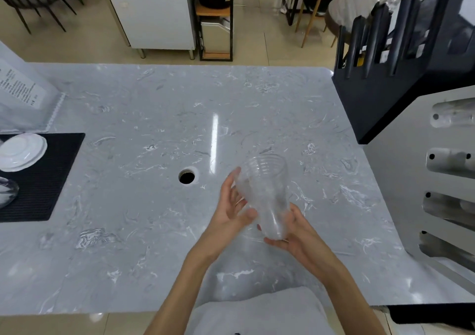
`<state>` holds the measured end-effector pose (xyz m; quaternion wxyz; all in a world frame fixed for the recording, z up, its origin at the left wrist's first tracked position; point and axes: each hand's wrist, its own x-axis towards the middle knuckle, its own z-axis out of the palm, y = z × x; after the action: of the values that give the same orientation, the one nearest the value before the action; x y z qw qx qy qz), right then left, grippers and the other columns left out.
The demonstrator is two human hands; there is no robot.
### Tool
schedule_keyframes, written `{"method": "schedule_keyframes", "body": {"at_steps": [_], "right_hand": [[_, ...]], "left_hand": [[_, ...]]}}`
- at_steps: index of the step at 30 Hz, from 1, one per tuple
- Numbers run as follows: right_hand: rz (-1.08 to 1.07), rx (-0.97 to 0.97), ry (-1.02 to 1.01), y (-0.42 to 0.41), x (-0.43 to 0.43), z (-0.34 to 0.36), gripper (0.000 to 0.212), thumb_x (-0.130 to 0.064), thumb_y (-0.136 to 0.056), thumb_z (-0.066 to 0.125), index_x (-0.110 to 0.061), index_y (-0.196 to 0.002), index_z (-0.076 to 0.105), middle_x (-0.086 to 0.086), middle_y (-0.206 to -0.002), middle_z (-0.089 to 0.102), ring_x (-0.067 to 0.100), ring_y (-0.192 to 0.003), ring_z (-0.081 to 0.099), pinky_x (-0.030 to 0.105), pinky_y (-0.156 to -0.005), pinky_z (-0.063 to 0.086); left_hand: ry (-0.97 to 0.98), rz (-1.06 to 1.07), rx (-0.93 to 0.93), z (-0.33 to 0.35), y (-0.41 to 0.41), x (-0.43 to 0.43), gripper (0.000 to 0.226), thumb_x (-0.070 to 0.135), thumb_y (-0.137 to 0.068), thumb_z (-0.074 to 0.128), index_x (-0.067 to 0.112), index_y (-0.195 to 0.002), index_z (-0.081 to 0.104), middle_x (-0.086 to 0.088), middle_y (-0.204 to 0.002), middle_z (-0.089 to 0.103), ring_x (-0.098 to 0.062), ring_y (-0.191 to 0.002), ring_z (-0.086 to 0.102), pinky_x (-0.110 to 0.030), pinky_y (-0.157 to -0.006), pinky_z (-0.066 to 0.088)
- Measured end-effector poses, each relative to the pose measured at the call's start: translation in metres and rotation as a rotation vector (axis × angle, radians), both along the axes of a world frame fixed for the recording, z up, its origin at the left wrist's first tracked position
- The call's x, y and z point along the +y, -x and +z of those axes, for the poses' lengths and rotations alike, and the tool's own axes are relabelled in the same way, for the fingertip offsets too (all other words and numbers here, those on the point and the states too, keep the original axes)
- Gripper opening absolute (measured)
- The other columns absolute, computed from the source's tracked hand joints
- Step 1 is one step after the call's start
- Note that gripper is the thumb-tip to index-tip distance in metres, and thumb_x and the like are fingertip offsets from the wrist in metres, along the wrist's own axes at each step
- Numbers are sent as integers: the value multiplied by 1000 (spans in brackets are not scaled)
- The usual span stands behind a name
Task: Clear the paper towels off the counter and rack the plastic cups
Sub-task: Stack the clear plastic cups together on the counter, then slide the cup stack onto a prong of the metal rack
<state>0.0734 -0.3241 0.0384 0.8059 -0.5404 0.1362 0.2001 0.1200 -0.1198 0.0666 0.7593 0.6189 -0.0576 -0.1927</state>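
Holding the cup (264, 195) above the counter (154, 118), the left hand (231, 211) grips its side wall with fingers curled and thumb pressed on. The right hand (295, 239) cradles the cup base in an open palm. The rack (447, 180) stands right of that hand, apart.

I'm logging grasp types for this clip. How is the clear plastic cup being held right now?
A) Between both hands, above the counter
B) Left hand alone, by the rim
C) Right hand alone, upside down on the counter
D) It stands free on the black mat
A: the clear plastic cup is tilted above the counter, with the left hand against its side and the right hand cupping its base.
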Motion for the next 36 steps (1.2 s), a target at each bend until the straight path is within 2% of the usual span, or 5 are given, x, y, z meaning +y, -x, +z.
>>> {"method": "schedule_keyframes", "body": {"at_steps": [7,15,22,28,36], "right_hand": [[35,-102,752,8,-2,4,65,-31,-96,65,-35,-154,34,-9,-157,41,6,-129,50,26,-102,47],[203,-126,631,40,-32,23,105,-67,-71,73,-61,-151,5,-28,-154,17,-7,-139,26,23,-110,27],[-400,-45,369,68,-61,14,74,-57,-75,78,-60,-139,40,-18,-144,49,5,-124,57,35,-92,57],[-529,-36,135,90,-111,14,80,-50,-73,85,-56,-140,42,-15,-130,68,11,-115,69,39,-82,61],[-326,-366,292,92,-230,70,103,-48,-46,94,-33,-136,47,-5,-149,52,19,-134,53,41,-102,51]], "left_hand": [[-554,-62,-250,-11,5,-18,111,45,-73,83,75,-141,0,40,-152,26,-1,-138,43,-25,-107,41],[-888,-529,-527,-9,22,-49,111,53,-73,77,69,-144,-7,-4,-134,56,-26,-113,58,-40,-93,50],[-732,-352,-485,8,22,-84,86,82,-86,39,52,-157,0,18,-165,26,1,-154,1,-37,-125,-11],[-305,-303,146,26,22,-126,67,72,-90,47,52,-151,30,13,-159,36,-2,-130,51,-32,-110,45],[-105,-186,14,59,10,-216,58,57,-84,68,56,-139,49,-5,-145,51,-15,-100,75,-25,-85,60]]}}
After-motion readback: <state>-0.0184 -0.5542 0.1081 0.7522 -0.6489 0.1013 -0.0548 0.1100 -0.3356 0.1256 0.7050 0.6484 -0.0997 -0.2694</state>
